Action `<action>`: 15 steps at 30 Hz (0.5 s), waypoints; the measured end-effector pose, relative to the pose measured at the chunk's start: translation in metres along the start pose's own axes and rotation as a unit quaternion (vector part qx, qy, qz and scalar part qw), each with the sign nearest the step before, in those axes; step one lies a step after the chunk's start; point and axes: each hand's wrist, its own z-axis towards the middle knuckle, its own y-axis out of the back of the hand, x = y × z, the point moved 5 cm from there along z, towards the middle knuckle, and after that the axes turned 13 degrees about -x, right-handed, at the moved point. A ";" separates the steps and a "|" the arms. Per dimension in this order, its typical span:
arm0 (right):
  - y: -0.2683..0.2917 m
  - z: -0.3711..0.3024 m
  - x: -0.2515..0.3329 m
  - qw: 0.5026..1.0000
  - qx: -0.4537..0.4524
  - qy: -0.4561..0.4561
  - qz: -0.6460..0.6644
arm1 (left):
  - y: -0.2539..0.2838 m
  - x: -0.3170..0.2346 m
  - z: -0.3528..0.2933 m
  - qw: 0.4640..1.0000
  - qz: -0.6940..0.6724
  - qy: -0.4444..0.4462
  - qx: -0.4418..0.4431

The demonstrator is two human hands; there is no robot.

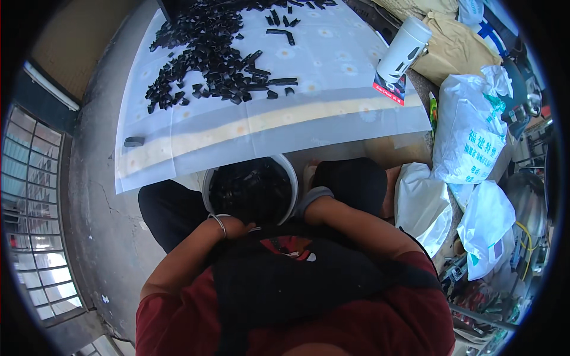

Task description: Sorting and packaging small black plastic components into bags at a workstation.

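Observation:
A white bucket stands between my knees under the table's near edge, filled with dark, shiny pieces I cannot make out singly. At its near left rim is my left hand, a bangle on the wrist, beside the top of my black apron. Its fingers are mostly hidden. My right hand, apparently in a grey glove, lies against the right side of the bucket; its fingers do not show. On the table, a large heap of small black plastic parts spreads over the far left.
A patterned white cloth covers the table. One black part lies alone near its left corner. A white tumbler stands on a red-and-black card at the right. Stuffed white sacks crowd the right side; a barred window is left.

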 end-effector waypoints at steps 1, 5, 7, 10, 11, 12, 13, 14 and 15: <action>-0.013 0.009 -0.006 1.000 -0.003 -0.009 -0.004 | -0.012 0.002 0.001 0.999 -0.002 -0.040 0.001; -0.019 0.031 -0.015 0.999 0.017 -0.043 0.011 | -0.012 0.003 -0.006 0.994 -0.007 -0.085 -0.065; 0.026 0.009 -0.007 0.999 -0.022 -0.031 -0.003 | 0.022 0.000 -0.026 0.977 -0.007 -0.113 -0.182; 0.124 -0.041 -0.006 0.943 -0.311 -0.033 0.114 | 0.084 -0.004 -0.070 0.935 -0.182 -0.123 -0.278; 0.153 -0.057 -0.013 0.890 -0.438 -0.013 0.130 | 0.100 0.002 -0.076 0.905 -0.286 -0.107 -0.297; 0.180 -0.061 -0.021 0.868 -0.481 -0.045 0.118 | 0.117 0.007 -0.078 0.862 -0.386 -0.091 -0.314; 0.201 -0.061 -0.032 0.843 -0.521 -0.077 0.106 | 0.143 0.009 -0.080 0.857 -0.281 -0.084 -0.424; 0.213 -0.048 -0.043 0.843 -0.522 -0.074 0.107 | 0.164 0.017 -0.074 0.832 -0.220 -0.053 -0.507; 0.224 -0.039 -0.056 0.828 -0.548 -0.110 0.043 | 0.186 0.017 -0.068 0.788 -0.083 -0.033 -0.609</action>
